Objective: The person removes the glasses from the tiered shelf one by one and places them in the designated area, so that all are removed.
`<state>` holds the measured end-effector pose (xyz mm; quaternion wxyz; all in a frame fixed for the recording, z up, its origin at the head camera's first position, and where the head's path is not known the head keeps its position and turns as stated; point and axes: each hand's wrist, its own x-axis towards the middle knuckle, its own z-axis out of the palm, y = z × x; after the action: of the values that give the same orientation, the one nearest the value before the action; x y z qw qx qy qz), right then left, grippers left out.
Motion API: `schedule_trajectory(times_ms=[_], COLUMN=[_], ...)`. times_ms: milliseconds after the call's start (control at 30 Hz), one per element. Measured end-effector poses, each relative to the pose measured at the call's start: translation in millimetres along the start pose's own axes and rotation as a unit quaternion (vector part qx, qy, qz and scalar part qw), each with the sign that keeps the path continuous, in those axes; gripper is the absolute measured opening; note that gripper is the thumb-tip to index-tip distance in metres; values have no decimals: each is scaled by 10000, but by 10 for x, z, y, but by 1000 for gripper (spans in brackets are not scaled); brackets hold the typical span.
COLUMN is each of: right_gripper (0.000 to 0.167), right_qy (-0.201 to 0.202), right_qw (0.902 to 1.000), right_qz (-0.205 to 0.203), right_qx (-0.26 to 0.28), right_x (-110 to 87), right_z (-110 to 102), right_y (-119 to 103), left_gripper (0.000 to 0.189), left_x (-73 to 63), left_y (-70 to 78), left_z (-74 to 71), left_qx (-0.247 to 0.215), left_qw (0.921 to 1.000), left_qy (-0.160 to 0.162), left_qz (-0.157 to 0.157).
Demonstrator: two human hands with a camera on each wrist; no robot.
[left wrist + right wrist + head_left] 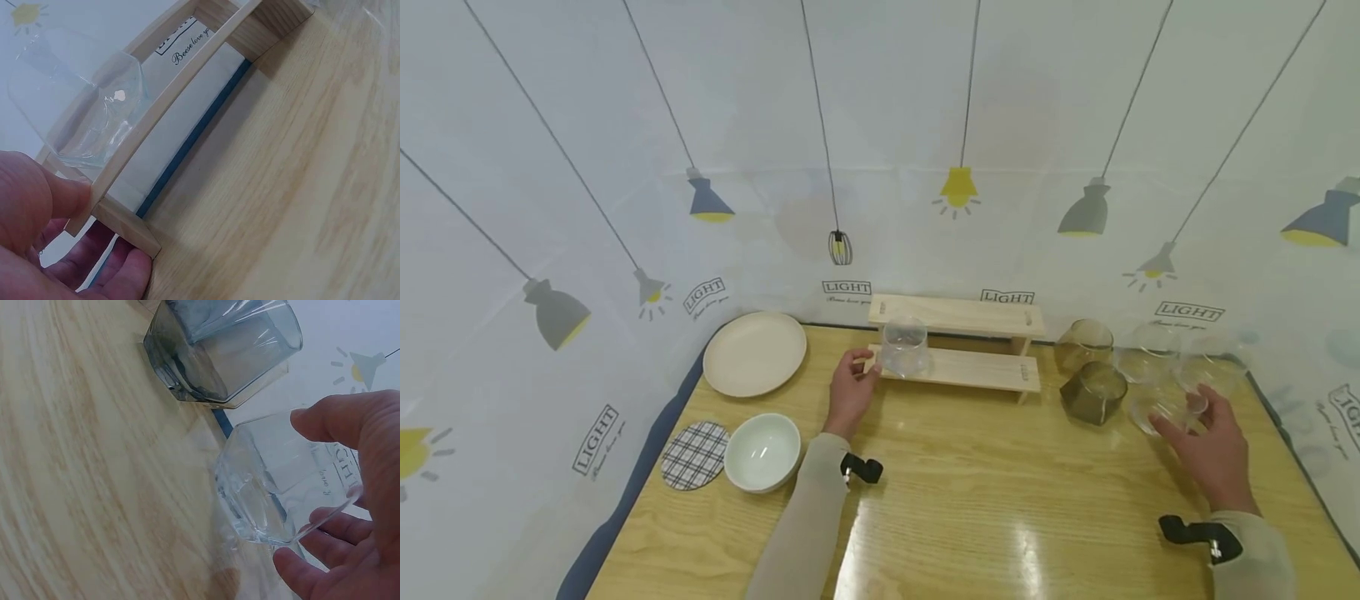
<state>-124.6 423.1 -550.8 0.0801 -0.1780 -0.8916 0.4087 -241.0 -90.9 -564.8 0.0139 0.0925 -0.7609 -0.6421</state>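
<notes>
At the left end of a two-step wooden rack [977, 369], my left hand [850, 392] grips the lower step, thumb against the board and fingers by the end leg [128, 228]. A clear faceted glass [905, 348] stands on that step beside the hand. On the right, my right hand [1216, 446] holds another clear glass [269, 481] between thumb and fingers. Whether its base touches the table cannot be told. Two more clear glasses [1148, 354] stand behind it, and two smoky brown glasses [1093, 393] stand to its left.
A cream plate [755, 354] lies at the back left. In front of it are a checked round coaster [695, 455] and a white bowl [763, 452], close to my left forearm. A printed cloth [895, 217] hangs behind the wooden table [955, 500].
</notes>
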Motion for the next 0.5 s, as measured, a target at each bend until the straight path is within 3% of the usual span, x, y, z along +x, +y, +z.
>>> schedule_trajectory(times_ms=[267,500], right_gripper=[97,81], right_qy=[256,828], right_qw=[9983,9931], right_qz=[380,522], right_qx=[365,639], right_x=[-74,-111], right_z=[-55,-86], right_y=[-115,-290], left_gripper=[25,27], left_x=[6,18], left_y=[-14,-19], left_z=[-2,3], left_qx=[-44,-18], left_qw=[10000,10000], left_qy=[-18,29], left_qz=[-70,12])
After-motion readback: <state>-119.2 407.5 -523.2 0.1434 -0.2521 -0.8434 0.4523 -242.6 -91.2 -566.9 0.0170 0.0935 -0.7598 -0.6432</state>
